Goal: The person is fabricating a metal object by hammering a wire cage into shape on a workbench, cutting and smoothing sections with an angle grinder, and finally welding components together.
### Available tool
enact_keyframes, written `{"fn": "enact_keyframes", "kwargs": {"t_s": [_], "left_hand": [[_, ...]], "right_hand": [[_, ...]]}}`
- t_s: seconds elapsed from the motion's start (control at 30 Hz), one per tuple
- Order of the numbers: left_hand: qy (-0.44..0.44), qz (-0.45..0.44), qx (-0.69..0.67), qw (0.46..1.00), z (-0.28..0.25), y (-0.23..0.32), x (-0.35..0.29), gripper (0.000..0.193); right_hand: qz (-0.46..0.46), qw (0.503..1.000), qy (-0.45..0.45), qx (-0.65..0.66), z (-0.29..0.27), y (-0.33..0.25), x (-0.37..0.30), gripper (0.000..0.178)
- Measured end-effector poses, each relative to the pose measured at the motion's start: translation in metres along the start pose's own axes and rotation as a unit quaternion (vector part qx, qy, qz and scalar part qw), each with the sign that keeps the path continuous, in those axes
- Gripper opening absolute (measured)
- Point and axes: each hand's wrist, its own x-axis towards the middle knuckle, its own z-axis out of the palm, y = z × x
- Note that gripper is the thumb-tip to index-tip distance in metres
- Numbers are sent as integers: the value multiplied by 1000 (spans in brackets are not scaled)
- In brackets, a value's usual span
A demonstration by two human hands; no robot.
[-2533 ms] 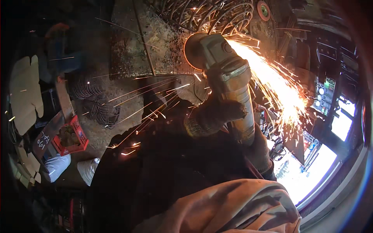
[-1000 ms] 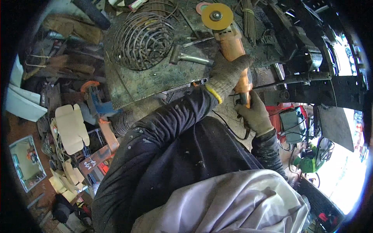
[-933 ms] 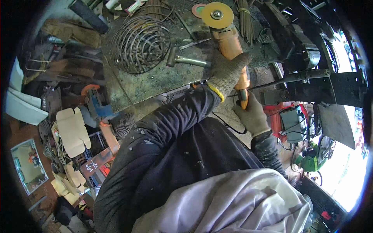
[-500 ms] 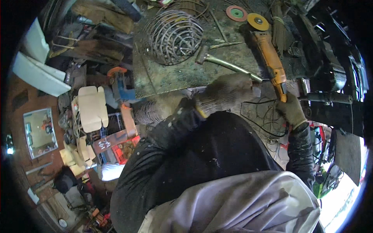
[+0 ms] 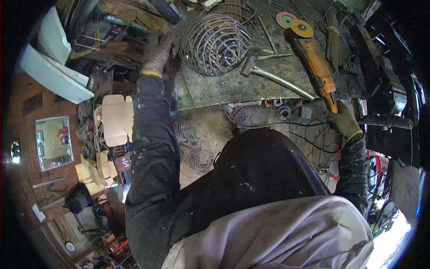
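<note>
Plainly saw the orange angle grinder (image 5: 316, 65) on the bench (image 5: 215, 92), forward of the right hand (image 5: 344, 121), with its tail (image 5: 332, 104) clamped in that grip and its yellow disc (image 5: 302, 28) at the far end, just beside a pink-rimmed disc (image 5: 285, 19). Noted a hammer (image 5: 282, 82) left of the grinder, then a round wire cage (image 5: 215, 45) farther left, near the left hand (image 5: 157, 54); could not tell that grip's state, apart or together.

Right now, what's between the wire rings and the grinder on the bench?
The head view shows a hammer between the rings and grinder, its head nearer the rings, plus a thin metal strip and a rod.
</note>
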Motion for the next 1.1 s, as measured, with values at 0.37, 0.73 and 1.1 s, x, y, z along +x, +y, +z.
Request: {"fn": "enact_keyframes", "kwargs": {"t_s": [0.37,0.73,1.1], "left_hand": [[-161,60,-80,982,55,-12,57,71],[-195,59,-243,948,82,-21,57,64],[-359,6,-518,776,14,9,35,53]], "right_hand": [[2,878,449,-166,49,-61,-71,58],[-360,907,179,-124,157,-160,-92,49],[-308,933,121,143,172,-224,-131,65]]}}
